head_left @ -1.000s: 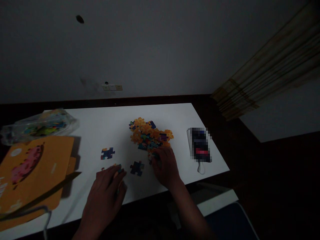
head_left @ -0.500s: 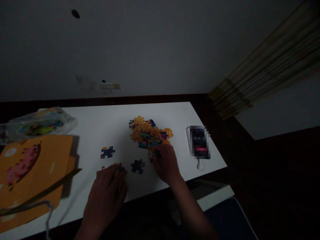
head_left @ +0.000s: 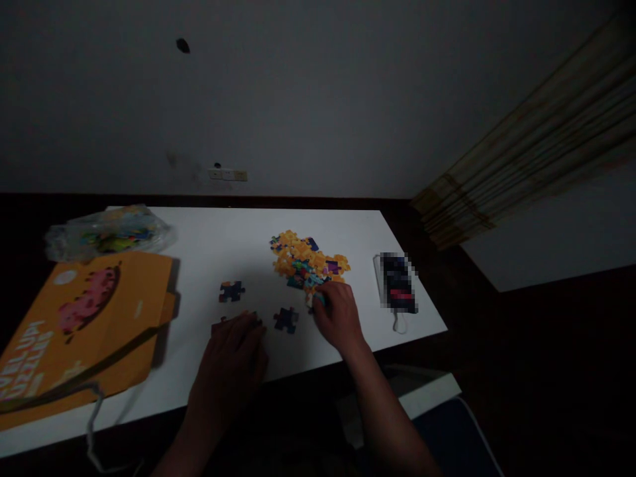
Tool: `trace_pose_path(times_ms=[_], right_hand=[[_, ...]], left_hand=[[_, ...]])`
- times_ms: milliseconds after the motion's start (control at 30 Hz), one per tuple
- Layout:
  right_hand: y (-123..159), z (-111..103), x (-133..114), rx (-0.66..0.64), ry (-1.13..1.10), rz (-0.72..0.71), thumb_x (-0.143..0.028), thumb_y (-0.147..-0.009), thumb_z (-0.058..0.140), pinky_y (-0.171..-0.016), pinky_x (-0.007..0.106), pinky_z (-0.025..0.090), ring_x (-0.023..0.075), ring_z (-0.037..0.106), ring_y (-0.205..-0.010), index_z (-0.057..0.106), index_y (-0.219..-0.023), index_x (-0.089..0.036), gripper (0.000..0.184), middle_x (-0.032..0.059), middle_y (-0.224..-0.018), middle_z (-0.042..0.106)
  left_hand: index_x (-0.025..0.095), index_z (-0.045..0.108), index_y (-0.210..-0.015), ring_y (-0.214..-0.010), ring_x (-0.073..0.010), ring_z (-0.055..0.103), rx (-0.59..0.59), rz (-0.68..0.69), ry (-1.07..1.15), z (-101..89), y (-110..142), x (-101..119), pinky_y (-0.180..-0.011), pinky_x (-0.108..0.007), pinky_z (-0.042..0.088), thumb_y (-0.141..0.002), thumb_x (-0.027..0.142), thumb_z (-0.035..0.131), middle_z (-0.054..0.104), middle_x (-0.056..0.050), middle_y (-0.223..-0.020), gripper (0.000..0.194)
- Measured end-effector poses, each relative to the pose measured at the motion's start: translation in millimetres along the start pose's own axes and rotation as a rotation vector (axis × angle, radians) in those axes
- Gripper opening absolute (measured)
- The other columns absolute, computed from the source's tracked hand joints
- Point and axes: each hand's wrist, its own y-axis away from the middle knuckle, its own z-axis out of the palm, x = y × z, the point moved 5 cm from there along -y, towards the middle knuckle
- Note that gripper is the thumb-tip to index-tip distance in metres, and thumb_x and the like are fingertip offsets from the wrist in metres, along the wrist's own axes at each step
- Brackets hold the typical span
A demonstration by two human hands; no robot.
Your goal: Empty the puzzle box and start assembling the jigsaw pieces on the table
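Our right hand (head_left: 336,313) pinches one piece at the pile of pieces (head_left: 308,262); our left hand (head_left: 237,351) lies spread; little is joined yet.

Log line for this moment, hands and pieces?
left hand: flat on table | right hand: at puzzle pile edge | loose piece: between hands

Two bare forearms, left hand (head_left: 233,354) and right hand (head_left: 338,318) uncovered, no sleeves showing
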Motion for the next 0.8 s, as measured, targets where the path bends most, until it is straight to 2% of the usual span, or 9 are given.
trace_pose_path(times_ms=[167,267,367,467,533,600,633,700,800], right_hand=[[2.4,-3.8,3.6,0.056,-0.048,0.011,-0.028,-0.108,0.063,-0.099,0.055,0.063,0.0346,0.072,-0.114,0.074,-0.121,-0.031,0.018,0.011,-0.118,0.08],[-9.6,-12.3,4.9,0.07,-0.107,0.055,-0.028,-0.111,0.057,-0.102,0.053,0.062,0.0338,0.072,-0.117,0.074,-0.122,-0.031,0.02,0.0114,-0.121,0.08],[-44.8,-11.4,-3.5,-0.09,-0.082,-0.002,-0.027,-0.113,0.055,-0.112,0.054,0.058,0.0337,0.07,-0.126,0.074,-0.131,-0.026,0.027,0.0143,-0.134,0.078],[-94.5,2.8,-9.6,-0.256,0.052,-0.071,-0.031,-0.113,0.059,-0.121,0.057,0.051,0.0377,0.065,-0.138,0.071,-0.149,-0.018,0.04,0.0183,-0.147,0.074],[-125.8,18.0,-6.9,-0.318,0.117,-0.088,-0.042,-0.109,0.074,-0.128,0.058,0.046,0.0399,0.058,-0.15,0.066,-0.162,-0.021,0.058,0.0195,-0.162,0.066],[-147.0,37.0,-1.5,-0.41,0.147,-0.144,-0.044,-0.097,0.09,-0.129,0.058,0.046,0.0417,0.057,-0.153,0.066,-0.165,-0.028,0.074,0.0175,-0.166,0.064],[-153.4,45.5,2.8,-0.449,0.145,-0.165,-0.041,-0.094,0.093,-0.127,0.057,0.048,0.0413,0.061,-0.149,0.068,-0.163,-0.03,0.074,0.0161,-0.162,0.068],[-159.6,57.1,13.1,-0.484,0.091,-0.191,-0.035,-0.093,0.092,-0.121,0.054,0.053,0.0377,0.069,-0.137,0.076,-0.153,-0.03,0.062,0.0135,-0.148,0.077],[-162.0,58.7,31.6,-0.414,-0.078,-0.159,-0.033,-0.094,0.087,-0.115,0.05,0.058,0.0321,0.075,-0.124,0.084,-0.135,-0.029,0.042,0.0103,-0.133,0.081]], left_hand=[[0.031,0.078,-0.128,-0.136,-0.0371,0.074,0.009,-0.022,0.01,-1.5,0.5,1.4,-0.117,-0.063,0.065,-0.101,0.014,0.065,0.078,-0.012,-0.142,0.035],[0.028,0.078,-0.127,-0.134,-0.0376,0.074,0.021,-0.009,0.001,-1.7,0.8,2.7,-0.115,-0.064,0.066,-0.102,0.013,0.064,0.079,-0.014,-0.14,0.032],[0.027,0.078,-0.127,-0.133,-0.0382,0.074,0.025,-0.006,-0.009,-1.6,1.1,3.3,-0.114,-0.065,0.066,-0.101,0.013,0.064,0.079,-0.014,-0.14,0.032],[0.027,0.079,-0.126,-0.132,-0.0376,0.075,0.038,-0.014,-0.007,-2.9,0.7,4.0,-0.114,-0.063,0.067,-0.101,0.013,0.064,0.079,-0.013,-0.14,0.032],[0.027,0.079,-0.125,-0.13,-0.0372,0.076,0.051,-0.013,-0.004,-4.3,0.2,4.8,-0.113,-0.062,0.068,-0.101,0.013,0.063,0.08,-0.013,-0.139,0.032],[0.027,0.079,-0.124,-0.129,-0.0368,0.076,0.057,-0.013,-0.001,-5.2,0.0,4.8,-0.113,-0.062,0.068,-0.1,0.012,0.063,0.08,-0.012,-0.138,0.032],[0.027,0.079,-0.124,-0.13,-0.0363,0.076,0.057,-0.014,-0.001,-5.3,0.2,4.5,-0.114,-0.062,0.067,-0.1,0.012,0.063,0.081,-0.012,-0.138,0.033],[0.027,0.079,-0.126,-0.132,-0.0353,0.076,0.053,-0.011,-0.002,-5.1,1.1,4.1,-0.115,-0.061,0.067,-0.101,0.012,0.063,0.081,-0.012,-0.139,0.033],[0.027,0.078,-0.127,-0.133,-0.0341,0.076,0.064,-0.012,-0.01,-4.6,2.9,3.9,-0.113,-0.058,0.068,-0.101,0.011,0.062,0.081,-0.012,-0.14,0.034]])
